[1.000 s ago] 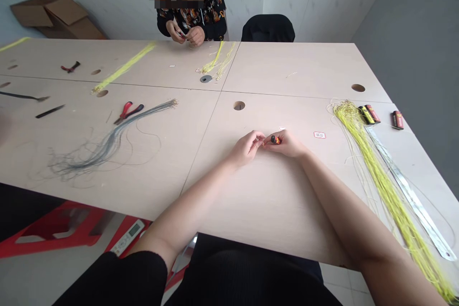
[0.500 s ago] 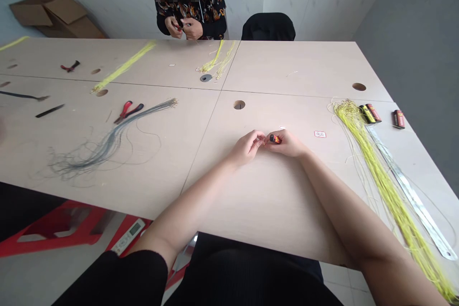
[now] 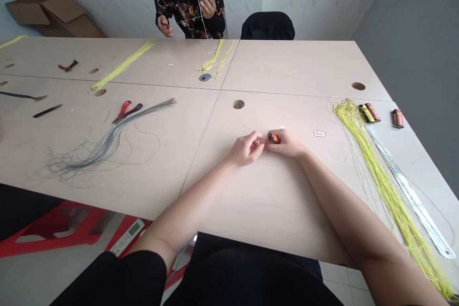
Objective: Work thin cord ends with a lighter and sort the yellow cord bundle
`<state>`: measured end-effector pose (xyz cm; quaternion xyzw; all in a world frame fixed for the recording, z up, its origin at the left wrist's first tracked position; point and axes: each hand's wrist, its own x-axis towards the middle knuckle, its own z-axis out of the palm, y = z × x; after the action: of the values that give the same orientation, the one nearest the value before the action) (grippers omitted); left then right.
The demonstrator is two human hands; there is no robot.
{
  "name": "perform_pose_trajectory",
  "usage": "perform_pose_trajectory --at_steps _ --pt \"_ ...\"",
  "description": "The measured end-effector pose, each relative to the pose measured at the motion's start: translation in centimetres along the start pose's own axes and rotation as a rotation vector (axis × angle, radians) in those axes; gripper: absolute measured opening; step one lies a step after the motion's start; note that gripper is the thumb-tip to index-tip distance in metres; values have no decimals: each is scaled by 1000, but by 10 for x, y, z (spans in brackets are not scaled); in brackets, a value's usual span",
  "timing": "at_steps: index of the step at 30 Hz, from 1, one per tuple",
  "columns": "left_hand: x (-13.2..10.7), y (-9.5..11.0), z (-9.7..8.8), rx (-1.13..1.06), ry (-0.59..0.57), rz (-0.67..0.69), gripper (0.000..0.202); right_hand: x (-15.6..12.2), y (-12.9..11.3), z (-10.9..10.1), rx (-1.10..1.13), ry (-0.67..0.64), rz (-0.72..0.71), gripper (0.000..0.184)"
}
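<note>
We sit at a broad pale table (image 3: 287,67), with another person (image 3: 190,9) standing at its far edge, hands raised to chest height. A long bundle of yellow cords (image 3: 380,172) runs down our right side, probably so that the right hand can reach it easily. A looser sheaf of grey wires (image 3: 103,143) fans out well apart on the left. A metal ruler (image 3: 405,186) lies just beside the yellow cords and parallel to them. Our forearms rest on the table, which seems to steady the fingers. The left hand (image 3: 245,149) and right hand (image 3: 289,143) meet near the middle of our half of the table, fingertips almost touching. Red-handled pliers (image 3: 127,111) lie by the head of the grey wires, and spare lighters (image 3: 369,112) sit at the top of the yellow cords. The right hand is closed around a small red-and-black lighter (image 3: 274,137), its end pointing toward the left hand. The left thumb and forefinger are pinched tight on what looks like a thin strand (image 3: 262,143), held close to the lighter's tip. It is too fine for us to be sure.
</note>
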<state>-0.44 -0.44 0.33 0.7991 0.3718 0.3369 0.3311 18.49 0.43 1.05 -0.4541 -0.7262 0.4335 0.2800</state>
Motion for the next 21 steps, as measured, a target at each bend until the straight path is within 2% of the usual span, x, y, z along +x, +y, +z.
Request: perform_pose_trajectory --at_steps 7,12,21 --pt "1 2 1 232 -16 -9 16 0 -1 -1 13 6 15 12" --pt "3 -1 4 267 -56 -13 18 1 -1 -1 26 2 36 13" --pt "6 -4 6 285 -22 -69 20 2 2 1 21 20 6 12"
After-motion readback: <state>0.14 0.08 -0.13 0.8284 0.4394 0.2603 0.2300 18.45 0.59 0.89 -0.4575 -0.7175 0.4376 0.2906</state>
